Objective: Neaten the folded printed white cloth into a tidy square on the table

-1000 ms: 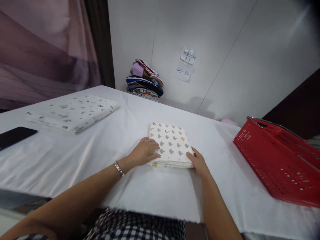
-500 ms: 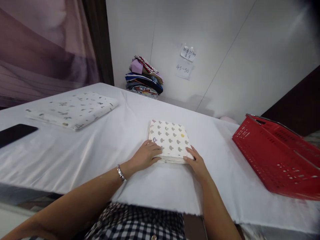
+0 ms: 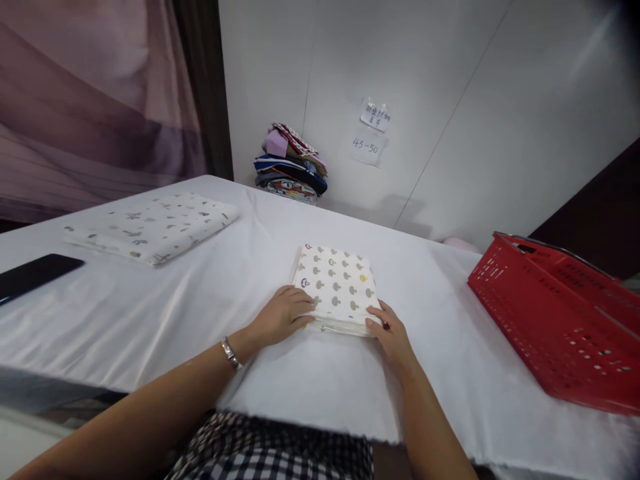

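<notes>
From the head view, the left hand [image 3: 283, 315] and the right hand [image 3: 393, 335] lie flat, fingers loosely spread, on the near corners of the small folded white mushroom-print cloth [image 3: 338, 285], which sits mid-way across the white-draped surface [image 3: 150, 313], with a red plastic basket [image 3: 560, 320] well apart at right.
</notes>
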`<state>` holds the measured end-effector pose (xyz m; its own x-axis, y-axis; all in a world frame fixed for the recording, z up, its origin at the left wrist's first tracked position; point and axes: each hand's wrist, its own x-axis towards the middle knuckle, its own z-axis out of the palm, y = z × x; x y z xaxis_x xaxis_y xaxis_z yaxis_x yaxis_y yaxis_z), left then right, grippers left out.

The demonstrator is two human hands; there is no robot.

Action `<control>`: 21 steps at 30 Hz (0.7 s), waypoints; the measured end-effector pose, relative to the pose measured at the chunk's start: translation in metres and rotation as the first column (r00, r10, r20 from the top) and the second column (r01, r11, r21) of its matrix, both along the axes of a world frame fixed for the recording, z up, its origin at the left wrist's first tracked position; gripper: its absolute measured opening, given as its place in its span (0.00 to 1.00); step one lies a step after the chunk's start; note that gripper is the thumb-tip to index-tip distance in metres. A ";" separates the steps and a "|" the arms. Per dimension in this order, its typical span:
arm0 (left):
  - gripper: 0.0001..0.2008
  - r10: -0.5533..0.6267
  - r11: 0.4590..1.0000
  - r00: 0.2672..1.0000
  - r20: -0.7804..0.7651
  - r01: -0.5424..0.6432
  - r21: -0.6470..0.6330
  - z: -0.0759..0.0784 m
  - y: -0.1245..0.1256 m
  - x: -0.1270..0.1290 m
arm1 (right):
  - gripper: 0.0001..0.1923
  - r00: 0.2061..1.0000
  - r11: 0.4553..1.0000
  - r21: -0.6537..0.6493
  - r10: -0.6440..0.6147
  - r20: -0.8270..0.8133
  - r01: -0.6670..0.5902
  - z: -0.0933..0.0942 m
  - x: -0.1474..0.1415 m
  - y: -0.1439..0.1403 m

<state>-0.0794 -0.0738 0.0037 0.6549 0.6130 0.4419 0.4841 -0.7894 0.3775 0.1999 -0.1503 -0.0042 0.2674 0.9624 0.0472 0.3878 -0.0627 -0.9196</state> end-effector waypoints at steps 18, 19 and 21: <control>0.06 0.035 0.999 0.994 0.101 -0.034 -0.011 0.002 0.002 0.004 | 0.19 0.999 0.999 -0.016 -0.028 -0.021 0.027 0.010 -0.006 -0.004; 0.07 0.024 1.000 0.995 0.094 -0.023 -0.013 0.003 0.001 0.003 | 0.21 0.999 0.999 -0.017 -0.032 -0.030 0.032 0.007 -0.006 -0.004; 0.11 0.001 1.000 0.998 0.061 0.000 -0.011 0.004 -0.001 0.000 | 0.21 0.999 0.999 -0.022 -0.036 -0.029 0.036 0.001 -0.005 -0.004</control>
<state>-0.0791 -0.0751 0.0074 0.6264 0.6184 0.4746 0.4602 -0.7847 0.4152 0.1947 -0.1541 -0.0037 0.3029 0.9528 0.0185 0.3577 -0.0957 -0.9289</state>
